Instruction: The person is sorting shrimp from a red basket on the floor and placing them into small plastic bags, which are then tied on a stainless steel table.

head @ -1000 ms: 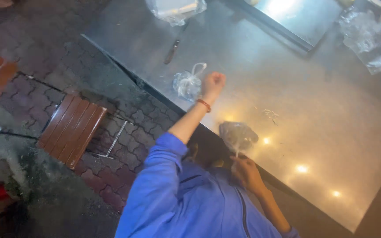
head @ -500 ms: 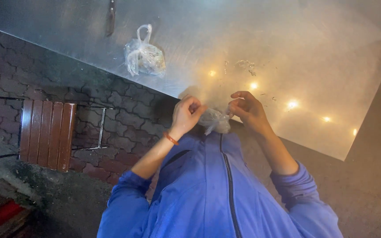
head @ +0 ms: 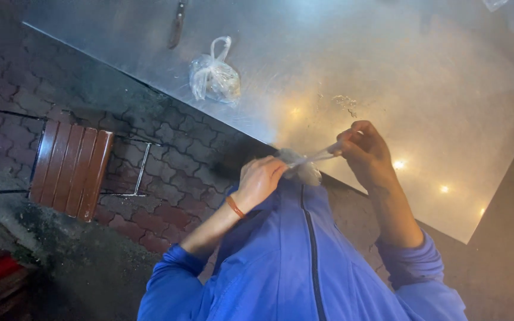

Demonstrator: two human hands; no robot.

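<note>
Tied plastic bag (head: 214,77) and knife (head: 177,25) on steel table (head: 423,83); slatted wooden chair (head: 71,169) below.

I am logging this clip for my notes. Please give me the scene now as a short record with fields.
left hand: left hand pinches the small clear plastic bag close to the chest
right hand: right hand pulls the bag's handles taut, away from the left hand
surface: metal table with light reflections
on the table: tied plastic bag, apart from both hands; knife near the far edge
beside the table: wooden folding chair on brick paving
clothing: blue zip jacket
</note>
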